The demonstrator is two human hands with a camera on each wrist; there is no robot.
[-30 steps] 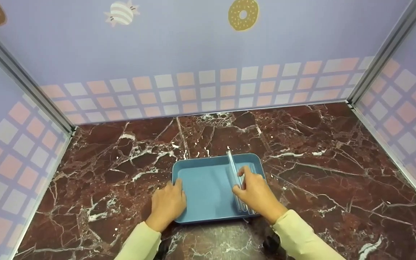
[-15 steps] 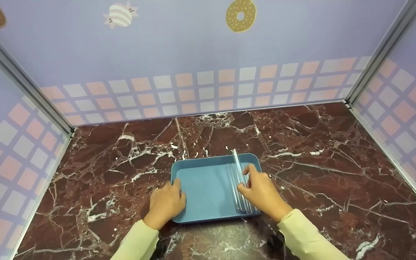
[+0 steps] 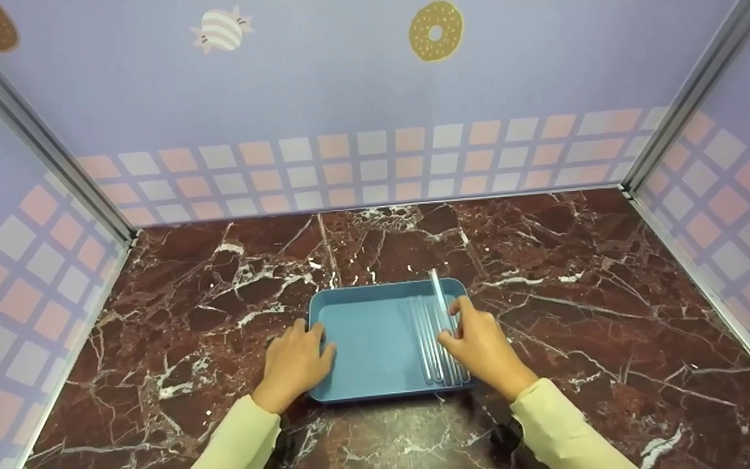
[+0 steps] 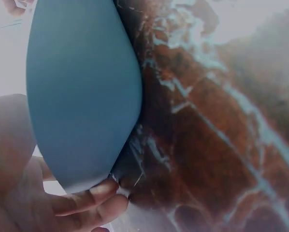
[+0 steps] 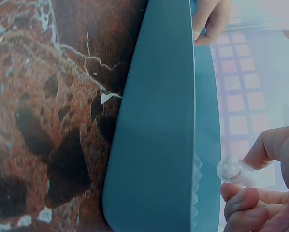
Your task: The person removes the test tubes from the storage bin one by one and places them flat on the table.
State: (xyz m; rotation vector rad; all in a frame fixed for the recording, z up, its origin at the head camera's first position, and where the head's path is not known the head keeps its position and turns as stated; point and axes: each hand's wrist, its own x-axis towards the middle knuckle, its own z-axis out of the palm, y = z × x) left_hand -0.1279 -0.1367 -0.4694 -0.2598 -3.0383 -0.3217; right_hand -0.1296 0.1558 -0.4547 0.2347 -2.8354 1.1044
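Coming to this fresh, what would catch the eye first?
Likely the blue tray, low in the head view on the dark red table. Then clear tubes lying at its right end, where the right hand pinches another tube. Above, doughnuts and a candy decorate the lilac back wall.

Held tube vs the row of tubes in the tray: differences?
The held tube is pinched by the right hand; the row of tubes lies unheld. The held tube is raised above the tray; the row rests on its floor. Both look clear and slender.
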